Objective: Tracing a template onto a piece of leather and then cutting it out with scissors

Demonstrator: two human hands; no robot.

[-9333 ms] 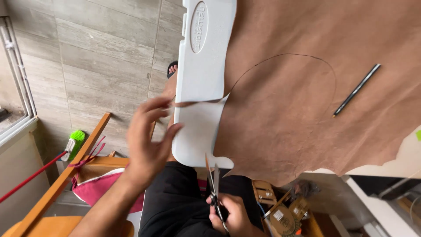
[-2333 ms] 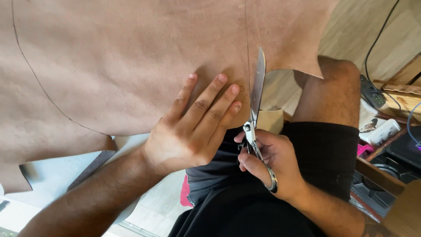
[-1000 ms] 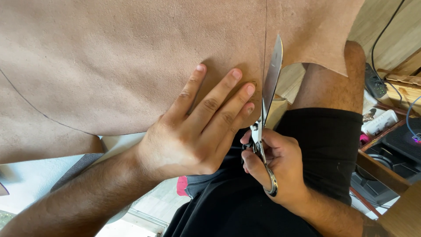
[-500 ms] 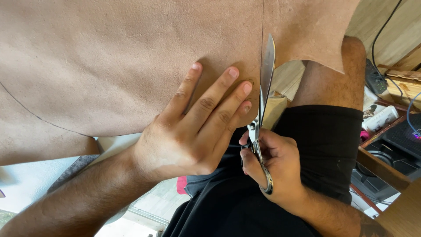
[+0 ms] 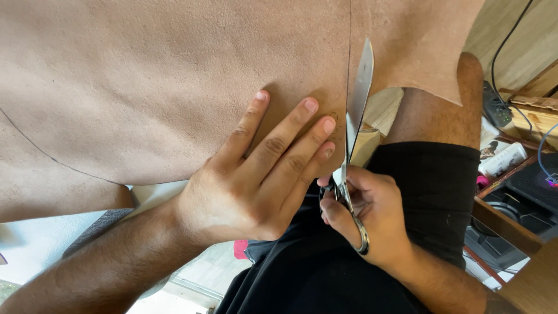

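Now the left hand (image 5: 244,186) presses flat, fingers spread, on the tan leather sheet (image 5: 174,81) that fills the upper view, just beside a drawn pen line (image 5: 350,58). Meanwhile the right hand (image 5: 366,215) grips steel scissors (image 5: 353,122), blades pointing up along that line at the sheet's edge.

One head-worn camera looks steeply down, close over the brown sheet (image 5: 174,87) at lap height.

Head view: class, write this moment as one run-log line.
left hand: flat on tan leather sheet | right hand: grips scissors, blades at the sheet's edge along a drawn line
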